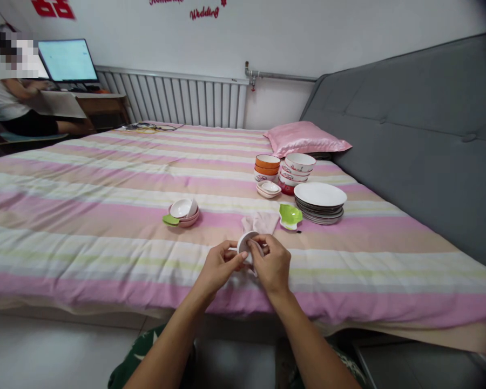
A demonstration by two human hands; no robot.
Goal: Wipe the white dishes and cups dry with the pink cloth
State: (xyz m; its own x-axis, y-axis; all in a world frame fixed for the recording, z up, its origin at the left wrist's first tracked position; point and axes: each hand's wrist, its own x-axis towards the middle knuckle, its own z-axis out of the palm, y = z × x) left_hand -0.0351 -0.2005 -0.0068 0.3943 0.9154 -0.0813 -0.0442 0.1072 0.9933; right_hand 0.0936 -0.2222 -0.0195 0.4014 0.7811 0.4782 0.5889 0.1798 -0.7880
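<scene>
A small white dish (244,244) is tilted up on its edge above the front of the bed. My left hand (223,263) grips its left rim between thumb and fingers. My right hand (272,260) is closed at the dish's inner face, pinching part of a pale pink cloth (263,221) against it. The rest of that cloth spreads on the bed just beyond, and a bit of it hangs below the fingers. To the right of the cloth lies a green leaf-shaped dish (290,216).
On the striped bed (105,227), small bowls (183,208) are stacked at left. At right stand orange bowls (267,165), white-and-red bowls (299,165), small nested dishes (269,188) and plates (321,195). Beyond are a pink pillow (305,139) and cables (152,127). A person (8,97) sits far left.
</scene>
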